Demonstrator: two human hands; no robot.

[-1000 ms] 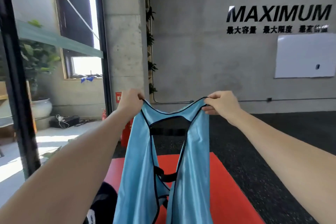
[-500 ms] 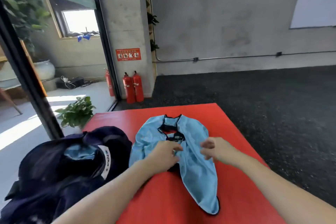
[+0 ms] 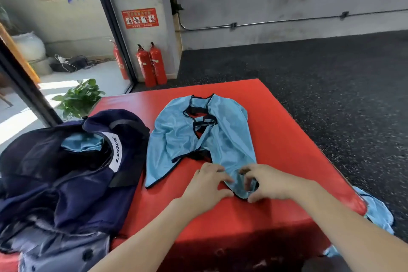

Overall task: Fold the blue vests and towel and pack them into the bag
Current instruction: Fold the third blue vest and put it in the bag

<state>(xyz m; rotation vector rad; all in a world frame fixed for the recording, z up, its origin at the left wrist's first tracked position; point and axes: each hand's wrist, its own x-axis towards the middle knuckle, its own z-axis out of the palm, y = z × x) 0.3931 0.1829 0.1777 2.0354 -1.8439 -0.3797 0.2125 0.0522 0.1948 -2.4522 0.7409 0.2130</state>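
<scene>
Head view
Vest: a light blue vest [image 3: 205,139] with black trim lies spread on the red mat [image 3: 287,139], neck opening toward the far edge, lower hem toward the person.
Vest lie: the cloth is rumpled, its left panel fanned out toward the bag, its right panel narrowing to a point at the near end.
Left hand: the left hand [image 3: 207,185] rests palm down at the near tip of the vest, fingers bent, the fingertips on the blue cloth; whether it pinches the cloth or only presses it I cannot tell.
Right hand: the right hand [image 3: 268,184] sits just beside the left, fingers curled round a bunched fold at the vest's near tip, thumb down by the mat.
Bag: a dark navy bag [image 3: 66,172] lies slumped and open on the left part of the mat, beside the vest, with a white label strip on it.
Inside the bag: a fold of light blue cloth [image 3: 82,142] shows in its mouth.
Other cloth: more light blue fabric [image 3: 375,210] hangs off the mat's right near corner, onto the dark floor [image 3: 331,77].
Background: two red fire extinguishers [image 3: 151,64] stand against a concrete pillar, a potted plant [image 3: 79,97] sits left of the mat.
</scene>
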